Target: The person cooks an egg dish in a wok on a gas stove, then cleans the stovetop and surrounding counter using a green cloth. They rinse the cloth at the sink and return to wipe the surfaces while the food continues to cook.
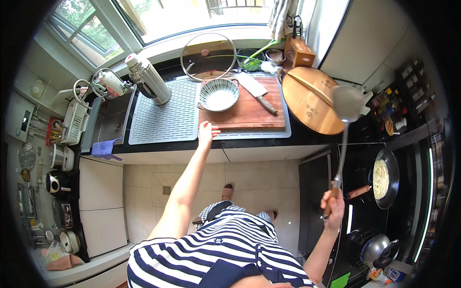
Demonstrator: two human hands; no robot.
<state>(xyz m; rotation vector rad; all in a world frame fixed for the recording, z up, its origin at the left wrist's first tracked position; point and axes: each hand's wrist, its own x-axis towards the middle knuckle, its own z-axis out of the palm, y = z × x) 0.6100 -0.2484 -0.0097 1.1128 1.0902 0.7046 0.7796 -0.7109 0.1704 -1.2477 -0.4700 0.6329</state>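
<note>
My right hand (334, 208) grips the wooden handle of a long metal spatula (344, 144), held up over the counter corner. Its broad head is blurred and overlaps the edge of a wooden wok lid (306, 100). My left hand (207, 133) reaches out with fingers apart and nothing in them, at the front left edge of a wooden cutting board (252, 120). Just beyond it, a striped two-handled bowl (219, 95) rests on the board. A cleaver (259, 91) lies to the bowl's right. On the cooktop, a frying pan (393, 180) holds a pale flat pancake (381, 179).
A steel thermos (151, 81) stands on the grey drying mat (165, 122), beside the sink (113, 118). A glass lid (208, 57) leans by the window. Behind the board are a glass bowl of greens (250, 64) and a knife block (299, 52). A kettle (376, 250) sits on the cooktop.
</note>
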